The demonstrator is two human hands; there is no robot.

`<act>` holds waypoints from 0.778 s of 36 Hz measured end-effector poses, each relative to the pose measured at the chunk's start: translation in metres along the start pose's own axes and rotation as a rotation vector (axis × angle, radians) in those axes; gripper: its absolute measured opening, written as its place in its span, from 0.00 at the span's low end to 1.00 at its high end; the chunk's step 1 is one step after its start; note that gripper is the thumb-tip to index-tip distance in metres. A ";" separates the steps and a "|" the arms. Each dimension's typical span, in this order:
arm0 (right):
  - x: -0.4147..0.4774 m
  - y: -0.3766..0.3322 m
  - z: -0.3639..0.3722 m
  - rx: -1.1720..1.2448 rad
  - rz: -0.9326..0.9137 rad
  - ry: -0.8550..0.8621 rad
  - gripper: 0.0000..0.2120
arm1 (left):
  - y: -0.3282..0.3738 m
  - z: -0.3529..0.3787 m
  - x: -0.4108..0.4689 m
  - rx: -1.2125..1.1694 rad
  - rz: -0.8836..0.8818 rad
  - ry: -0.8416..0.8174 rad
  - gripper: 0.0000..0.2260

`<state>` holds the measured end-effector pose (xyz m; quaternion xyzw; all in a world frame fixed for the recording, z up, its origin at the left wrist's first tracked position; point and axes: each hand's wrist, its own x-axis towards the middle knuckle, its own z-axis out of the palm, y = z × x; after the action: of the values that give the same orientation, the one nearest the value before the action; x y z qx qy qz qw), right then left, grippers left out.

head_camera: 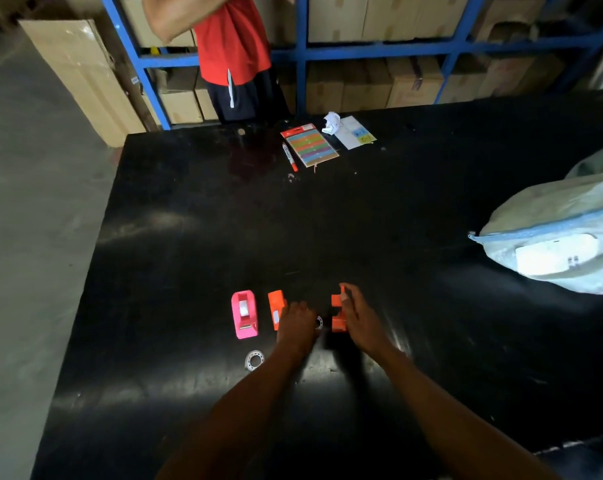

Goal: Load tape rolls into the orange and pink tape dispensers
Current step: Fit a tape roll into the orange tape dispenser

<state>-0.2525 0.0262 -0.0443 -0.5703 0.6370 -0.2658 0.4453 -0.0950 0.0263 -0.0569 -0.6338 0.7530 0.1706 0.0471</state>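
Note:
A pink tape dispenser (pixel 244 315) stands on the black table (pixel 189 220) with a white roll in it. Just right of it lies an orange dispenser (pixel 276 308). My left hand (pixel 296 327) rests palm down beside that orange dispenser, touching its right edge, and a small tape roll (pixel 319 322) peeks out at its fingertips. A second orange dispenser (pixel 338 313) stands to the right, held by my right hand (pixel 359 320). Another clear tape roll (pixel 254 359) lies flat near my left wrist.
At the table's far side lie a colourful sticker card (pixel 310 144), a red marker (pixel 289 156), crumpled paper (pixel 332 122) and a sheet (pixel 357 132). A large pale sack (pixel 563 233) fills the right edge. A person in a red shirt (pixel 232 39) stands before blue shelving with cartons.

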 end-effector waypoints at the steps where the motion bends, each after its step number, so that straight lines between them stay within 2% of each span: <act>1: -0.001 0.002 0.000 -0.007 0.009 -0.001 0.16 | 0.000 0.003 0.001 -0.007 -0.002 0.001 0.14; 12: 0.002 0.016 0.009 0.010 0.045 -0.015 0.15 | 0.005 0.011 0.001 -0.066 0.015 0.004 0.17; 15: 0.004 0.016 0.012 0.027 0.046 -0.025 0.16 | 0.000 0.007 -0.002 -0.116 0.022 0.010 0.20; 19: 0.006 0.013 0.020 0.020 0.049 -0.047 0.15 | -0.014 -0.004 -0.013 -0.273 0.027 0.061 0.17; 21: 0.006 0.011 0.025 0.018 0.064 -0.074 0.15 | -0.023 -0.009 -0.022 -0.406 -0.006 0.078 0.14; 24: 0.005 0.007 0.034 0.023 0.076 -0.125 0.15 | -0.038 -0.011 -0.039 -0.538 -0.080 0.081 0.15; 28: 0.002 0.003 0.046 -0.016 0.043 -0.165 0.15 | -0.059 -0.007 -0.060 -0.561 -0.163 0.134 0.15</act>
<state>-0.2135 0.0330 -0.0687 -0.5799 0.6124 -0.2032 0.4973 -0.0257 0.0722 -0.0449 -0.6903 0.6245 0.3255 -0.1659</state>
